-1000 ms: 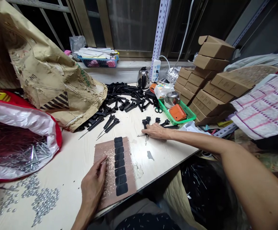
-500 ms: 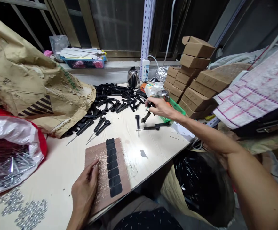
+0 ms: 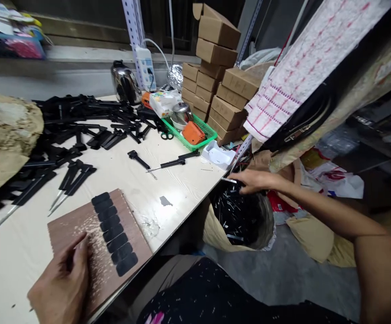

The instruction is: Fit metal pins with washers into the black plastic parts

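My left hand (image 3: 62, 283) rests on the near left edge of a brown board (image 3: 80, 229) with a row of black slots, fingers curled against it. My right hand (image 3: 254, 181) reaches past the table's right edge, over an open sack (image 3: 245, 220) full of black pieces with metal pins. Its fingers pinch a thin metal pin. Two black-handled spikes (image 3: 168, 163) lie loose on the white table (image 3: 182, 180) between board and green basket.
A pile of black handles (image 3: 80, 121) covers the table's back. A green basket (image 3: 202, 139) holds an orange box and a metal cup. Stacked cardboard boxes (image 3: 215, 81), a kettle (image 3: 124, 85) and a power strip stand behind. A torn paper sack (image 3: 2, 135) is at left.
My right hand left the table near the basket and swung right and down over the sack beside the table. The view turned right. My left hand stayed on the board.
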The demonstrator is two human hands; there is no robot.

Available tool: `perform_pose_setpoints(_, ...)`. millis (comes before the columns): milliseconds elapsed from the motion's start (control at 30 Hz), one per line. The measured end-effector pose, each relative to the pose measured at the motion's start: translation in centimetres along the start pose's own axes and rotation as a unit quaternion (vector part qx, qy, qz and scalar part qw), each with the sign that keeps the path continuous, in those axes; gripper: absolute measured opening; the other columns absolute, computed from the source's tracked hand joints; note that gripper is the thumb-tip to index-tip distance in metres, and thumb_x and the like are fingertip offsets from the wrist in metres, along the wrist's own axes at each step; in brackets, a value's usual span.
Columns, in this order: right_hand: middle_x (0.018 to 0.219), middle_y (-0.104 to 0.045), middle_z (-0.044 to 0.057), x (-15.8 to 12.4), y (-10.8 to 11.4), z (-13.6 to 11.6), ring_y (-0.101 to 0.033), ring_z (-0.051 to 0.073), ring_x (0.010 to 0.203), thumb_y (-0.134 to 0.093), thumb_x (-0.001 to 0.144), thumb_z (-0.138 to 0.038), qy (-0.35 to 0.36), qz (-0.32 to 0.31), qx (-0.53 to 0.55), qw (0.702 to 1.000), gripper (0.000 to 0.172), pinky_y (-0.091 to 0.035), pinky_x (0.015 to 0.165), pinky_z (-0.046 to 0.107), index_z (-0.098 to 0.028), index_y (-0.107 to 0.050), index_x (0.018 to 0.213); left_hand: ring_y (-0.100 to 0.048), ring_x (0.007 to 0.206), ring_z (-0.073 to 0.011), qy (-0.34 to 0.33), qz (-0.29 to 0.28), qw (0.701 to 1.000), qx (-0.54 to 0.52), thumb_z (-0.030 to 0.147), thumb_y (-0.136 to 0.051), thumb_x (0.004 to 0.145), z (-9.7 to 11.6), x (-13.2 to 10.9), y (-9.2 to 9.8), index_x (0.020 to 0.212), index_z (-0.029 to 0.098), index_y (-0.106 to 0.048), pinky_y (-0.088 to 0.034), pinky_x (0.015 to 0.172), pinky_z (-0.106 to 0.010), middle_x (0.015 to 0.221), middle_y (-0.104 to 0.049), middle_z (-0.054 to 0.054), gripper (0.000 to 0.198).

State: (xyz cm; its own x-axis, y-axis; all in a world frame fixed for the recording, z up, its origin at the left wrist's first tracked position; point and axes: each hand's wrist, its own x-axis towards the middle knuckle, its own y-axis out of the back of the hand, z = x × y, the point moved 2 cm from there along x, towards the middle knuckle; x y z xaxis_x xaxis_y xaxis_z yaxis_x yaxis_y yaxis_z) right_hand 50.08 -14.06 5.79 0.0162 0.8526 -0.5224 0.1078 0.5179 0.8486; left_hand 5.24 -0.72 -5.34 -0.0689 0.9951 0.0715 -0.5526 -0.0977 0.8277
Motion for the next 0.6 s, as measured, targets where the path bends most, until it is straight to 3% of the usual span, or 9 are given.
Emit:
perform_pose_setpoints(67,0.11,-0.062,0.011,1.2,-1.0,-0.8,-0.06,0.023,0.096,-0.069,0.072,-0.025,-0.023,0.012,-0.041,0.999,0.075,-0.043,0.076,0.028,-0.02,-0.035,0.14,-0.062,0.108,-0.0237,0.004,-0.005,1.0,-0.018,0.054,-0.045,0.083,-0.3,0.2,0.0,0.11,0.04,-0.062,-0.049,0.093,-0.042,0.115,-0.067,0.01,0.035)
perform_pose_setpoints(100,0.117,-0.058,0.012,2.3,-0.8,-1.7,-0.058,0.025,0.102,-0.068,0.075,-0.029,-0.019,0.046,-0.053,0.997,0.077,-0.043,0.08,0.03,-0.021,-0.03,0.142,-0.061,0.108,-0.0251,0.0,-0.01,1.0,-0.024,0.053,-0.045,0.084,-0.3,0.3,0.0,0.11,0.036,-0.063,-0.048,0.094,-0.043,0.115,-0.068,0.006,0.036)
perform_pose_setpoints(233,0.128,-0.052,0.011,9.1,2.3,-7.5,-0.051,0.022,0.113,-0.043,0.093,-0.031,0.051,0.206,-0.066,0.975,0.047,-0.04,0.089,0.032,-0.02,-0.035,0.138,-0.061,0.108,-0.0269,-0.019,-0.016,0.999,-0.029,0.051,-0.043,0.086,-0.6,0.4,0.2,0.113,0.029,-0.063,-0.049,0.09,-0.041,0.117,-0.067,-0.001,0.04)
perform_pose_setpoints(333,0.123,-0.055,0.013,15.6,3.5,-11.0,-0.047,0.022,0.115,-0.034,0.093,-0.014,0.07,0.207,-0.146,0.965,0.038,-0.038,0.09,0.034,-0.017,-0.044,0.129,-0.062,0.107,-0.0264,-0.022,-0.012,0.999,-0.028,0.05,-0.042,0.086,-1.0,0.2,0.3,0.112,0.029,-0.063,-0.05,0.088,-0.039,0.116,-0.067,-0.002,0.039)
perform_pose_setpoints(467,0.112,-0.058,0.018,21.4,2.5,-11.5,-0.047,0.03,0.11,-0.035,0.088,-0.007,0.037,0.207,-0.176,0.962,0.033,-0.034,0.087,0.049,-0.014,-0.053,0.116,-0.064,0.104,-0.0252,-0.035,-0.004,0.999,-0.038,0.049,-0.043,0.085,-1.5,0.3,0.4,0.109,0.028,-0.064,-0.052,0.085,-0.036,0.113,-0.069,-0.001,0.038)
perform_pose_setpoints(600,0.11,-0.055,0.017,22.6,0.9,-10.0,-0.05,0.027,0.098,-0.029,0.091,-0.011,0.028,0.221,-0.18,0.958,0.033,-0.036,0.079,0.044,-0.014,-0.051,0.115,-0.064,0.103,-0.0247,-0.019,-0.012,0.999,-0.041,0.049,-0.043,0.085,-1.7,0.5,0.4,0.107,0.029,-0.064,-0.052,0.085,-0.036,0.113,-0.069,0.0,0.037)
